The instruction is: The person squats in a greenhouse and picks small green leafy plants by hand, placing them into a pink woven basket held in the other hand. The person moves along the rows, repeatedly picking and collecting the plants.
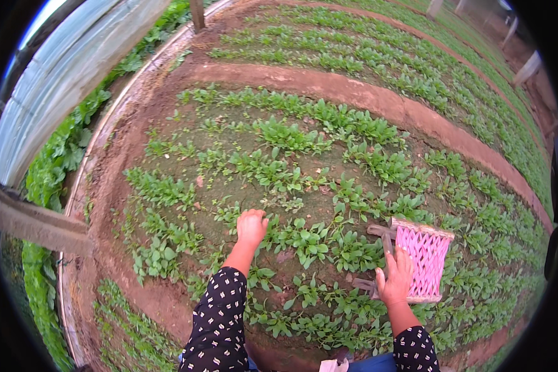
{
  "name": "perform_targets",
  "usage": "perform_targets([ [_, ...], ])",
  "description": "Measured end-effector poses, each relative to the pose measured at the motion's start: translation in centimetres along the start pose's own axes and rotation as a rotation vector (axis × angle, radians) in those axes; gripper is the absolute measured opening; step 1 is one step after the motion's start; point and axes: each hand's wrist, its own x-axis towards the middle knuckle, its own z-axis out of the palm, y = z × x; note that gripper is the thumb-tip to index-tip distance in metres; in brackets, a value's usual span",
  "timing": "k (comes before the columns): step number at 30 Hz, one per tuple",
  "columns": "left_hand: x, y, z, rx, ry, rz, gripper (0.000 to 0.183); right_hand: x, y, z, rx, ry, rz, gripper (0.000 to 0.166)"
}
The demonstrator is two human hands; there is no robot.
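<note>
My left hand (252,228) hangs low over a row of small leafy green plants (307,239), fingers curled down. The fingertips are hidden, so whether they pinch a leaf does not show. On the right, my right hand (396,279) grips the near left side of a small wooden stool (423,298) by its frame and seat. Pink woven strapping (427,262) forms the seat, which faces up towards me. The stool's wooden legs (382,230) stick out to the left, just above the plants.
A raised soil ridge (353,88) separates this bed from further rows of greens (344,46). At left, a concrete post (42,225) stands beside clear plastic sheeting (79,79) and larger leafy plants (60,162). More posts (528,69) rise at the far right.
</note>
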Motion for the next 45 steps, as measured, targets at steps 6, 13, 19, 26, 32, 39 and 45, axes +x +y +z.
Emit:
perform_targets([
  [6, 3.2, 1.8, 5.6, -0.005, 0.047, 0.195, 0.035, 0.5, -0.5, 0.0, -0.054, -0.040, 0.009, 0.046],
  [13, 4.8, 3.2, 7.7, 0.036, -0.002, 0.069, 0.031, 0.9, -0.7, -0.2, -0.071, -0.059, 0.002, 0.041],
  [19, 6.3, 0.2, 8.6, -0.263, 0.157, -0.168, 0.017, 0.9, -0.8, 0.0, -0.093, -0.058, -0.004, 0.037],
  [26, 6.5, 0.3, 7.5, -0.050, 0.118, -0.131, 0.043, 0.9, -0.7, 0.0, -0.088, -0.105, 0.011, 0.035],
  [32, 7.3, 0.0, 9.6, 0.100, 0.129, 0.052, 0.014, 1.1, -0.9, 0.0, -0.093, -0.095, 0.007, 0.034],
  [39, 6.9, -0.2, 8.6, -0.074, 0.310, -0.015, 0.011, 0.8, -0.5, -0.3, -0.097, -0.064, 0.003, 0.031],
  [45, 7.7, -4.0, 2.9, -0.947, 0.302, -0.238, 0.019, 1.0, -0.9, 0.1, -0.074, -0.067, -0.002, 0.031],
])
